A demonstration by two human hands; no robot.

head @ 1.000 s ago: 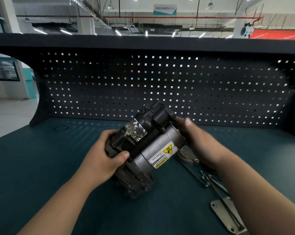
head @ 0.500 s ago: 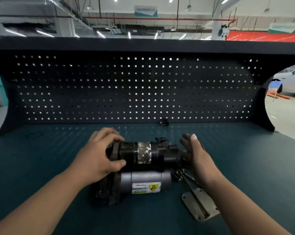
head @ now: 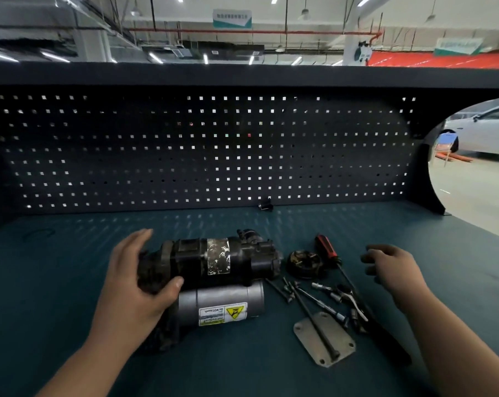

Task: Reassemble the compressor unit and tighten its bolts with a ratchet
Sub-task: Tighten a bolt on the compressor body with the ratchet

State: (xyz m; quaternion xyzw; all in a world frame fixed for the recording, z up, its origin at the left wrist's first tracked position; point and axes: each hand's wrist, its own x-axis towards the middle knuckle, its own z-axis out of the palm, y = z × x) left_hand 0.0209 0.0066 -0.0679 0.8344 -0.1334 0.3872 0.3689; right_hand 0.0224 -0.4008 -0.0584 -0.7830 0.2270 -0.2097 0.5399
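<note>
The compressor unit (head: pixel 213 262) lies on its side on the teal bench, black body at the back and silver cylinder (head: pixel 222 306) with a yellow warning label in front. My left hand (head: pixel 133 282) holds its left end, thumb wrapped onto the front and fingers behind it. Off to the right, my right hand (head: pixel 391 267) hovers with loosely curled fingers and holds nothing. Between it and the compressor lie the ratchet (head: pixel 351 299), several long bolts (head: pixel 314 319) and a flat metal cover plate (head: pixel 340 336).
A red-handled screwdriver (head: pixel 325 250) and a round black part (head: pixel 304 263) lie just right of the compressor. A small black piece (head: pixel 265 207) sits at the foot of the dark pegboard (head: pixel 213 153). The bench edge (head: pixel 483 233) runs diagonally at the right.
The compressor went from tilted in both hands to lying flat on the bench. My right hand let go of its right end and moved away to the right, uncovering the tools.
</note>
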